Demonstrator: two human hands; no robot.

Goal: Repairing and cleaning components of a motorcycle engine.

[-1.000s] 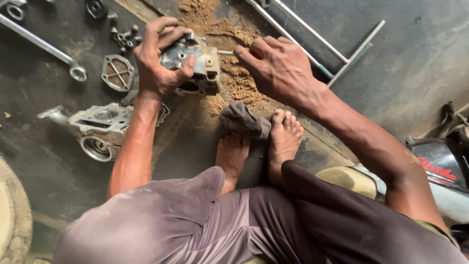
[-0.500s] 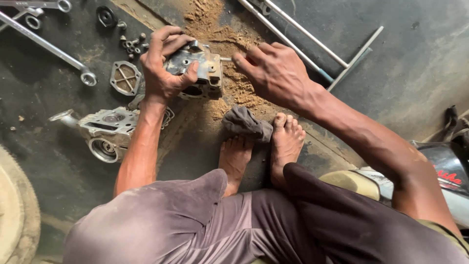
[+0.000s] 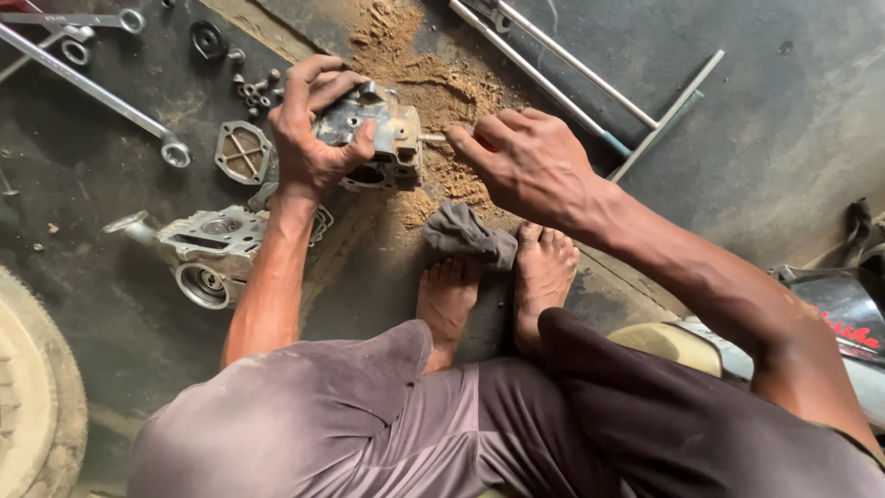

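Grey cast-metal engine part [image 3: 373, 138], prob. a small cylinder head, is what I see in the head view, only cam I have. It's held just above a patch of sawdust [image 3: 433, 74] on the dark, oily floor [image 3: 774, 138]. Left hand [image 3: 313, 124] is wrapped round its left side, fingers over the top, thumb on the near face, gripping it firm. Right hand [image 3: 530, 166] is curled closed at the part's right side, fingertips pinched on a thin metal pin or stud [image 3: 431, 138] sticking out of the casting; can't tell if it's a tool tip or a stud of the part itself.

Around it: a grey rag [image 3: 466, 231] lies by the person's bare feet [image 3: 498, 286], touching the toes. A second, bigger engine casting [image 3: 217, 254] sits on the floor left of the forearm. A flat square cover plate [image 3: 241, 152] lies near the loose nuts and bolts [image 3: 253, 83], and a long ring spanner [image 3: 92, 88] lies further left. Thin metal rods [image 3: 572, 78] lie upper right; tyre edge [image 3: 32, 397] lower left.

My read: the step in hand is working that pin at the side of the part, w/ the left hand bracing. Next move calls for a steady brace and a straight pull or turn along the pin's axis, no sideways lever.
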